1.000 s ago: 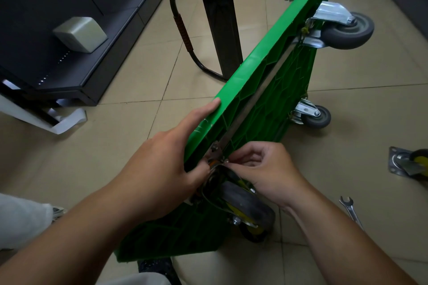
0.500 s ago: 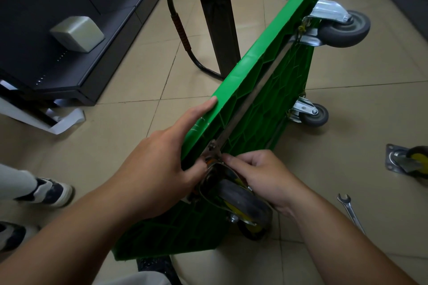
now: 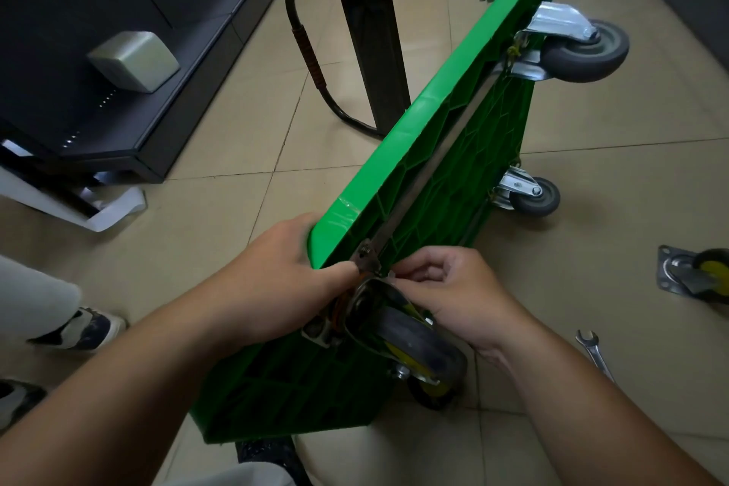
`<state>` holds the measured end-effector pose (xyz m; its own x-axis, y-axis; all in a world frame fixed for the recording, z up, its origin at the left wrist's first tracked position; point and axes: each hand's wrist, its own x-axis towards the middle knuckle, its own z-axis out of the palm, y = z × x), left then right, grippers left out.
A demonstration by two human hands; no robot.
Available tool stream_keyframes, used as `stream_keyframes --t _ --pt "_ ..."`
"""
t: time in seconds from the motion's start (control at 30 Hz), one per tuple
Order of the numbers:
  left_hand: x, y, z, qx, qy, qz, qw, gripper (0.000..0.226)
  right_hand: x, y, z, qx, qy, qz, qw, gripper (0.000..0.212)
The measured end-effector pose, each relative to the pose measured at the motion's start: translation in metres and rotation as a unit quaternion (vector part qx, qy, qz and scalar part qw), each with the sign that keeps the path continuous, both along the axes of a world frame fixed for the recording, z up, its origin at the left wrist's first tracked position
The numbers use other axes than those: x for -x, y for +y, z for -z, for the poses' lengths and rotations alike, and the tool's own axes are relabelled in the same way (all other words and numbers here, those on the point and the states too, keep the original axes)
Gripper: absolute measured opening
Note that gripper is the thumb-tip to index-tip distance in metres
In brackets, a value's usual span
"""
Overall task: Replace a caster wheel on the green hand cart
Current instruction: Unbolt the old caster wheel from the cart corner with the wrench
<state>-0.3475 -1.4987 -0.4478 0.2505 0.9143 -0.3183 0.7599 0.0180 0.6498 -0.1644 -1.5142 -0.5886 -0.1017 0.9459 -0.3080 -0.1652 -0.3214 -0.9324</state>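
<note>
Left hand [image 3: 276, 280] grips green cart [image 3: 434, 154] edge; right hand [image 3: 453, 296] pinches at the caster [image 3: 418, 339] mount, probably threading a fastener. Wrench [image 3: 591, 351] next.

left hand [image 3: 272, 280] slid to cart [image 3: 394, 154] corner | right hand [image 3: 461, 292] curled on caster [image 3: 414, 343]

Beige tile floor [image 3: 221, 233] with dark grout lines; a black low shelf [image 3: 205, 63] at left carries 1 grey box [image 3: 134, 61].
</note>
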Motion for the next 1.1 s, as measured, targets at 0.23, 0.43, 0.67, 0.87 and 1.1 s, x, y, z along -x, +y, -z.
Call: stream_keyframes --t 0.23,0.43,0.67,0.87,1.1 --pt "0.003 0.002 0.007 -0.014 0.002 -0.007 1.000 0.015 0.002 0.002 0.001 -0.045 0.013 0.012 0.999 0.017" --pt "0.002 0.002 0.007 -0.024 0.016 -0.013 0.999 0.020 -0.007 -0.001 0.002 -0.151 -0.125 0.055 0.979 0.022" --pt "-0.008 0.007 0.000 -0.037 0.043 -0.029 0.998 0.028 -0.039 -0.016 0.046 -0.154 -0.189 0.140 0.960 0.025" --pt "-0.018 0.013 0.002 -0.046 0.035 -0.045 0.997 0.029 -0.104 -0.100 0.155 0.038 -0.262 0.252 0.931 0.024" --pt "-0.030 0.028 0.005 -0.079 0.079 -0.055 0.992 0.031 -0.126 -0.175 0.223 0.155 -0.352 0.175 0.907 0.027"
